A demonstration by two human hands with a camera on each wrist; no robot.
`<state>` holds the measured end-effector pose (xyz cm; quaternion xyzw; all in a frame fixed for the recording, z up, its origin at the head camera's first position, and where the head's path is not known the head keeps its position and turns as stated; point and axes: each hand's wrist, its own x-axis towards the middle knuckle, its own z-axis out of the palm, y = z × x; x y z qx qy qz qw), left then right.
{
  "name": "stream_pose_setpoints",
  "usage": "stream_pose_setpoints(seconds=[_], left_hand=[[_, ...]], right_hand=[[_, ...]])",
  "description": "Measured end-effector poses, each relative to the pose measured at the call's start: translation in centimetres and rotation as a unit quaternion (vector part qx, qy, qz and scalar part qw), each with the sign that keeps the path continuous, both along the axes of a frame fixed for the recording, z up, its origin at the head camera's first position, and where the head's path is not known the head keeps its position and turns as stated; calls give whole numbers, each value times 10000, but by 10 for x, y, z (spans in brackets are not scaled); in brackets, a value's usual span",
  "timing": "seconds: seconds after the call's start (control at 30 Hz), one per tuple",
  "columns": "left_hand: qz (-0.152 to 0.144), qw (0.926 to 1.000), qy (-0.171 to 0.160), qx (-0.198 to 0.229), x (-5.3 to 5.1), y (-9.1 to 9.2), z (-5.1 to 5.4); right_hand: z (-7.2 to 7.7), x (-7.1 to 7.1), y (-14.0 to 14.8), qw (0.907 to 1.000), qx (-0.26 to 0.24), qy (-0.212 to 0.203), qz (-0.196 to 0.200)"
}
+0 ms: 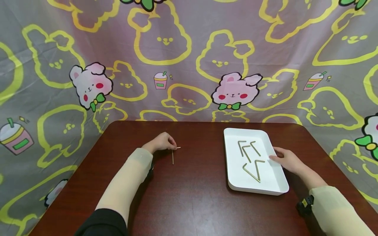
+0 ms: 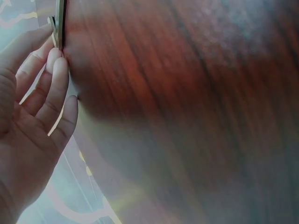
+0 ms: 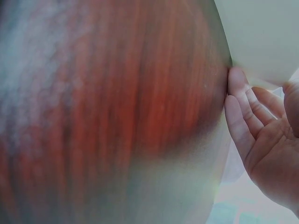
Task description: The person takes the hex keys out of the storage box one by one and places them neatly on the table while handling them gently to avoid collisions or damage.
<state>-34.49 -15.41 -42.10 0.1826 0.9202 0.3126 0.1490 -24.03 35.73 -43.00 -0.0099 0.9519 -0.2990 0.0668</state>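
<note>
L-shaped rod (image 1: 173, 158) is being pinched between thumb and fingertips of our left hand (image 1: 163, 142), over the far left part of the desk (image 1: 192, 183). Its long leg is pointing toward us and its short leg is pointing to the right; we cannot tell whether it is touching the wood. Our right hand (image 1: 287, 159) is gripping the right side of a white tray (image 1: 273, 178), the thumb resting on the rim and the fingers touching the outer side. Inside this tray, five similar rods (image 1: 257, 170) are lying apart from our left hand, two of them almost meeting at their long ends. Behind the desk, a patterned cloth (image 1: 189, 115) is hanging, showing rabbits and yellow outlines.
</note>
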Motion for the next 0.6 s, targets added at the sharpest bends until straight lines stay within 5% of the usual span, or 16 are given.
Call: stream_pose_setpoints(seconds=[0.27,0.6], left_hand=[[-139,9996,256,63,-3,5,5],[-807,9943,650,267,-6,44,32]], right_hand=[[-1,1,0,10000,-12,43,21],[1,2,0,10000,-50,62,35]])
